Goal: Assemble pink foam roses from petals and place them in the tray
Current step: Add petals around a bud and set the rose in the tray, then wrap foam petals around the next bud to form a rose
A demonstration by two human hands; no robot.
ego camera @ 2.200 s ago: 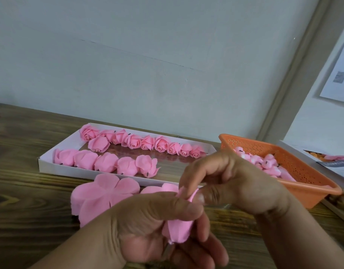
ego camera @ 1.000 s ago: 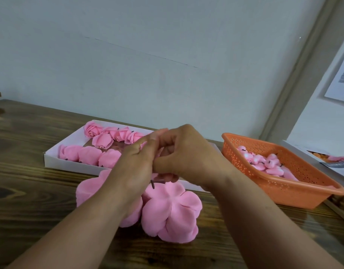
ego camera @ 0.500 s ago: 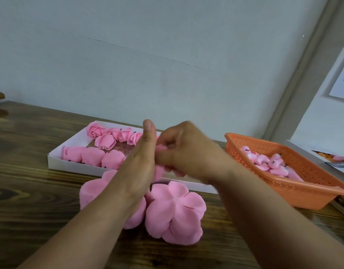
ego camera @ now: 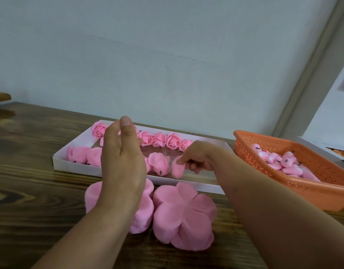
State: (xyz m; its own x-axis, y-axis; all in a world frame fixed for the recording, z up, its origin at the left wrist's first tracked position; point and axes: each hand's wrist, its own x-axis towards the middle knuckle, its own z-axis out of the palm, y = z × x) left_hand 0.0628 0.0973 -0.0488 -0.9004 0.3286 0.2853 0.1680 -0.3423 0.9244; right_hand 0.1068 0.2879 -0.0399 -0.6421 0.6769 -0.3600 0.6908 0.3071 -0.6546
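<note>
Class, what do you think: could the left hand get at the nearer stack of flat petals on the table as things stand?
Probably yes. The left hand is open and holds nothing, and it hovers just above the petal stacks, whose tops lie uncovered in front of the white tray.

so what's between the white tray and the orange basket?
Head view: only a narrow strip of bare wooden table separates the white tray from the orange basket. Nearer the camera, the right forearm hides that gap.

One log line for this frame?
right hand: pinching rose into tray | left hand: open, empty | petal stacks: on table
</note>
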